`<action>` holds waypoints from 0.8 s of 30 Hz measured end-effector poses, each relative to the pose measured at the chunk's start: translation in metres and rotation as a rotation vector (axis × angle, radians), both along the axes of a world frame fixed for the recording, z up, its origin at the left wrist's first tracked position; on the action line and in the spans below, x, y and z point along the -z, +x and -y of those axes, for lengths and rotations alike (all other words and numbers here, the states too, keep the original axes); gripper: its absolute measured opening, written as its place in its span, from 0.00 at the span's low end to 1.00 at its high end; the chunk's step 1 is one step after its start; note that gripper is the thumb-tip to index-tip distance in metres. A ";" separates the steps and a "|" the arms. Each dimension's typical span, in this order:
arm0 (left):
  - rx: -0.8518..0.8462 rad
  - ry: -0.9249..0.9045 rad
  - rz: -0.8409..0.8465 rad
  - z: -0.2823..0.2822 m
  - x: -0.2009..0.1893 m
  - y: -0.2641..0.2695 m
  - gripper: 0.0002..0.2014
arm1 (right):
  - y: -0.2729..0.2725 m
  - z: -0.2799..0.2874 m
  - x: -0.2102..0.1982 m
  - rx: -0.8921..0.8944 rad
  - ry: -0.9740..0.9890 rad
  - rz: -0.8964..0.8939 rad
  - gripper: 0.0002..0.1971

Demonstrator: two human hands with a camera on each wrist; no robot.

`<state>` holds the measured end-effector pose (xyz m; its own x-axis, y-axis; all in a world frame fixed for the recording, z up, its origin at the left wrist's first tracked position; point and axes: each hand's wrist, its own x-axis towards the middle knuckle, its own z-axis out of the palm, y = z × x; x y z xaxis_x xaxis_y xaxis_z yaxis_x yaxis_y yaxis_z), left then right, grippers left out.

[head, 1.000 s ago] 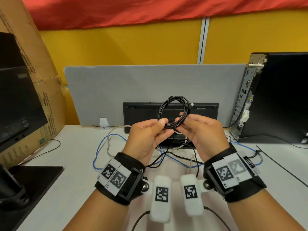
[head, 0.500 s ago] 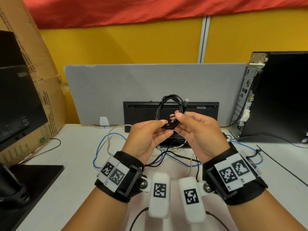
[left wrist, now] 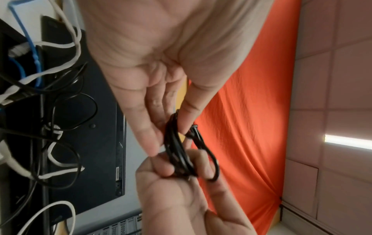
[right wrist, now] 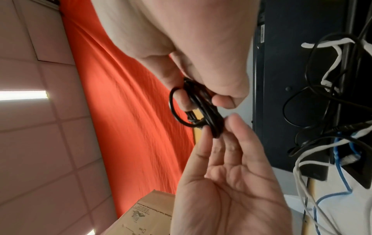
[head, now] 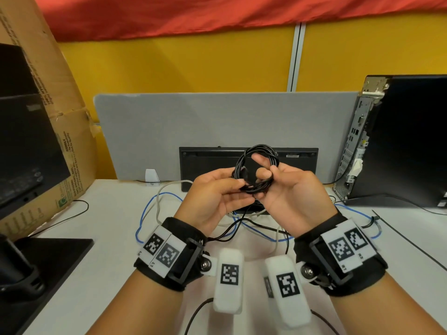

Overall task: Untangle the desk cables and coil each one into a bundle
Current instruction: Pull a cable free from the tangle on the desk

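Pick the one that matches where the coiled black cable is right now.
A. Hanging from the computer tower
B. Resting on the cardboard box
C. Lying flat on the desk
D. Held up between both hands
D: the coiled black cable is off the desk, pinched by the left hand and gripped by the right hand.

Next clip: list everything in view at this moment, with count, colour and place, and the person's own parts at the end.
black cable coil: one, black, held up between both hands above the desk
loose cables: several; blue, white and black, tangled on the desk under the hands
keyboard: one, black, propped against the divider
divider panel: one, grey, at the desk's back edge
computer tower: one, black, right
monitor: one, black, left
cardboard box: one, brown, behind the monitor
desk: one, white
left hand: pinches the coil's lower side
right hand: fingers curled on the coil
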<state>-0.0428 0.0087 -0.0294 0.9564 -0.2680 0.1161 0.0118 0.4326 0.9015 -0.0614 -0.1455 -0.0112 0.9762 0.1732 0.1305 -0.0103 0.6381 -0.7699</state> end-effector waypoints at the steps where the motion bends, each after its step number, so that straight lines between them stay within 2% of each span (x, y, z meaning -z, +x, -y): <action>1: -0.004 0.043 0.009 -0.002 -0.001 0.000 0.13 | -0.001 0.001 -0.001 -0.009 -0.013 0.015 0.17; 5: -0.067 0.272 0.120 -0.009 -0.006 0.000 0.19 | -0.002 0.003 -0.003 0.053 -0.323 0.118 0.17; 8: -0.135 0.335 0.206 -0.013 -0.009 0.001 0.21 | 0.000 0.005 -0.002 0.065 -0.479 0.163 0.17; 14: -0.176 0.444 0.337 -0.018 -0.010 -0.001 0.09 | 0.001 0.009 0.001 -0.016 -0.531 0.271 0.15; 18: -0.160 0.546 0.358 -0.017 -0.009 -0.001 0.10 | 0.001 0.006 0.002 -0.069 -0.470 0.272 0.13; 20: -0.172 0.592 0.382 -0.016 -0.009 -0.001 0.11 | 0.003 0.008 0.003 -0.095 -0.477 0.224 0.15; 21: -0.190 0.610 0.399 -0.016 -0.009 -0.002 0.11 | 0.004 0.009 0.004 -0.077 -0.570 0.206 0.16; 24: -0.254 0.654 0.439 -0.018 -0.009 -0.001 0.13 | 0.006 0.015 0.006 0.139 -1.101 0.252 0.09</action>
<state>-0.0442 0.0263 -0.0202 0.9007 -0.1929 0.3892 -0.4278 -0.2391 0.8717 -0.0555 -0.1605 -0.0169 0.9635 0.2073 0.1693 0.2417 -0.4026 -0.8829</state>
